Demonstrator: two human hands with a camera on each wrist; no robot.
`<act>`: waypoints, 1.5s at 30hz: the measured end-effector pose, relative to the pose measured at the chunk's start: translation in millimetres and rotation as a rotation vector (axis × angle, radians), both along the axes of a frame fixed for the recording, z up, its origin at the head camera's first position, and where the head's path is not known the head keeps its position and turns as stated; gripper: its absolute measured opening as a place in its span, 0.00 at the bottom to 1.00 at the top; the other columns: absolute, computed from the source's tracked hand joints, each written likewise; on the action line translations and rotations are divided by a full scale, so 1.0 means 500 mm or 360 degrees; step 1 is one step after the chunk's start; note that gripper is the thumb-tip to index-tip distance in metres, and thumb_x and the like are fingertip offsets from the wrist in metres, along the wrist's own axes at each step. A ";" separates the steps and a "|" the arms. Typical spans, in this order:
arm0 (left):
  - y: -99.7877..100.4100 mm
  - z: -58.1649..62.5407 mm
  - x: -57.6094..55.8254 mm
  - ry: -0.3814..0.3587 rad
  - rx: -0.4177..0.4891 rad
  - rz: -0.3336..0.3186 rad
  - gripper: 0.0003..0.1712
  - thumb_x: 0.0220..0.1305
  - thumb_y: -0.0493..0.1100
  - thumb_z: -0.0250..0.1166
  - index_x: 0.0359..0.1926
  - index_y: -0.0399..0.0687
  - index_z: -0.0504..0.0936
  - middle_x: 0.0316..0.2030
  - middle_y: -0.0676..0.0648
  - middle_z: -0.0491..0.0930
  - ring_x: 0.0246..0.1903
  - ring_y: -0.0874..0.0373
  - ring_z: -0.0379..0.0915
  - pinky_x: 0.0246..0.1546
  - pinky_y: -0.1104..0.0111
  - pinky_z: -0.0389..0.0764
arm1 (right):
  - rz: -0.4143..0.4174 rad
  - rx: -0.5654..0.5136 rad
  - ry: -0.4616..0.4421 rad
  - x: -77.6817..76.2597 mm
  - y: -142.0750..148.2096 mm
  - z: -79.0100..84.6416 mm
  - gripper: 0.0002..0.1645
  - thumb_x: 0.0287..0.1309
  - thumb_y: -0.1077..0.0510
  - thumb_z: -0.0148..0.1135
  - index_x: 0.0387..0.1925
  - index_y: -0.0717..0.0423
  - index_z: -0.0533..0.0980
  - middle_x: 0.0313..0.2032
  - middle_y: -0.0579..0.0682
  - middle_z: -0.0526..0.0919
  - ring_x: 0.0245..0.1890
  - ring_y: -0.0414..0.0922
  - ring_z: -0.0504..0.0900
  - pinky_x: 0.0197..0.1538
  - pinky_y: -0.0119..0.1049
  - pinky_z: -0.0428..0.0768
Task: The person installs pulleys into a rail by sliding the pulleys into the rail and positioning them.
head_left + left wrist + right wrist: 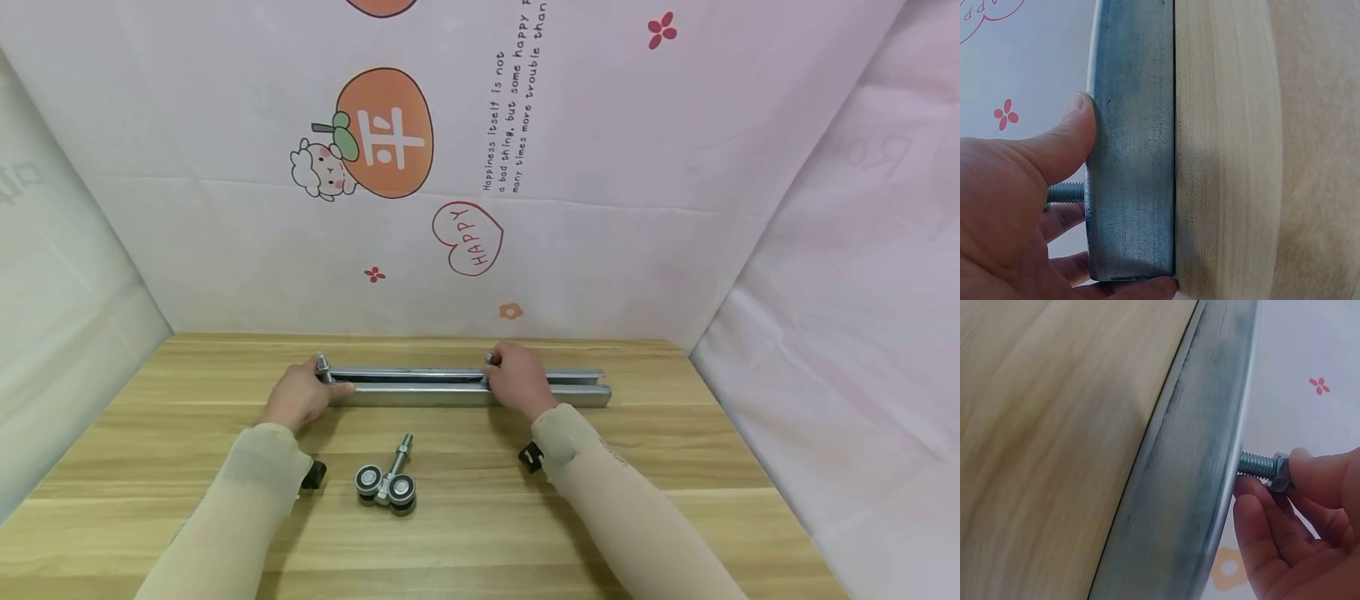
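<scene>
You look to be setting a bolt (1259, 465) in the metal rail (420, 398).
The rail lies on the worktop (465, 542). Your right fingers (1254, 525) pinch the bolt; your left fingers (1069, 140) grip the rail's end by another bolt (323, 367). The next move likely needs a gentle, straight push. The rail hides the bolts' bottoms.

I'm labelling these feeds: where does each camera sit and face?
Head: worn on the head, facing forward and down at the metal rail; left hand, right hand and sleeved forearms show.
Left wrist: worn there, facing the rail's end; left hand shows.
Right wrist: worn there, facing the rail and a threaded bolt; right hand shows.
Both wrist views share the rail and tabletop.
</scene>
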State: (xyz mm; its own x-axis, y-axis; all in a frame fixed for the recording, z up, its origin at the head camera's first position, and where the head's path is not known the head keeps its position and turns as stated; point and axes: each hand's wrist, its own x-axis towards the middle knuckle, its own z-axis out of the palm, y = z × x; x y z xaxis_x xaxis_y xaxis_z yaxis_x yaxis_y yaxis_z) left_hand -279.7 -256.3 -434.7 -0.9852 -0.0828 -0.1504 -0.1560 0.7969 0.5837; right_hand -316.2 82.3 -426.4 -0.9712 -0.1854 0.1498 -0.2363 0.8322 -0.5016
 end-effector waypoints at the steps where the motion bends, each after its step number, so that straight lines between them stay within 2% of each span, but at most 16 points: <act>1: 0.000 -0.001 -0.001 0.0000 0.0005 0.0001 0.59 0.65 0.62 0.65 0.75 0.26 0.46 0.68 0.20 0.53 0.67 0.24 0.50 0.66 0.39 0.54 | 0.0000 0.0005 0.0004 0.000 -0.005 0.000 0.06 0.68 0.56 0.62 0.37 0.55 0.79 0.32 0.47 0.80 0.32 0.45 0.77 0.38 0.41 0.78; 13: 0.002 -0.004 -0.003 0.0003 0.0010 0.0001 0.59 0.65 0.63 0.66 0.75 0.27 0.46 0.68 0.21 0.55 0.67 0.25 0.51 0.66 0.40 0.56 | 0.0047 -0.0037 -0.0026 0.000 -0.047 -0.003 0.06 0.70 0.55 0.61 0.36 0.53 0.77 0.31 0.46 0.79 0.30 0.45 0.76 0.35 0.40 0.77; 34: 0.004 -0.001 -0.002 -0.0020 0.0030 0.0019 0.59 0.64 0.63 0.66 0.75 0.28 0.45 0.69 0.22 0.53 0.67 0.25 0.49 0.67 0.40 0.54 | 0.0067 -0.0055 -0.0004 -0.002 -0.057 -0.006 0.06 0.69 0.56 0.61 0.36 0.54 0.77 0.33 0.46 0.78 0.32 0.45 0.76 0.37 0.40 0.77; 38: 0.006 -0.002 0.000 -0.0023 0.0042 0.0017 0.60 0.64 0.62 0.66 0.75 0.28 0.45 0.69 0.22 0.53 0.67 0.25 0.49 0.66 0.39 0.54 | 0.0098 -0.0065 -0.0053 0.005 -0.050 0.001 0.08 0.70 0.55 0.60 0.43 0.56 0.77 0.39 0.49 0.80 0.37 0.46 0.78 0.40 0.41 0.79; 41: 0.007 -0.001 0.004 -0.0038 0.0047 0.0014 0.59 0.64 0.62 0.66 0.75 0.28 0.45 0.69 0.21 0.52 0.67 0.24 0.49 0.66 0.39 0.55 | 0.0092 -0.0131 -0.0076 0.020 -0.042 0.017 0.19 0.70 0.51 0.59 0.55 0.59 0.76 0.49 0.52 0.80 0.47 0.48 0.79 0.49 0.43 0.79; 43: 0.008 0.001 0.005 -0.0037 0.0049 0.0011 0.59 0.65 0.61 0.66 0.75 0.27 0.45 0.69 0.21 0.52 0.67 0.24 0.49 0.66 0.39 0.55 | 0.0080 -0.0220 -0.0029 0.032 -0.039 0.033 0.25 0.70 0.50 0.58 0.61 0.61 0.73 0.54 0.54 0.78 0.52 0.49 0.77 0.53 0.45 0.78; 45: 0.007 0.004 0.005 -0.0024 0.0048 0.0010 0.58 0.65 0.61 0.66 0.75 0.27 0.45 0.69 0.21 0.53 0.67 0.24 0.49 0.66 0.38 0.55 | 0.0077 -0.0307 0.0043 0.046 -0.038 0.048 0.26 0.71 0.50 0.56 0.63 0.61 0.72 0.55 0.53 0.77 0.53 0.48 0.77 0.54 0.45 0.78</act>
State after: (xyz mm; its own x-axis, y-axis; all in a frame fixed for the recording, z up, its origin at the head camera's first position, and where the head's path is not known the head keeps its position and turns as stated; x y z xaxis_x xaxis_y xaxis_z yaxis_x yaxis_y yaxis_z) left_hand -277.4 -252.8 -432.7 -0.9822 -0.0842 -0.1676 -0.1699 0.7778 0.6051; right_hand -293.1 63.1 -402.2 -0.9570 -0.1969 0.2132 -0.2892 0.7085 -0.6437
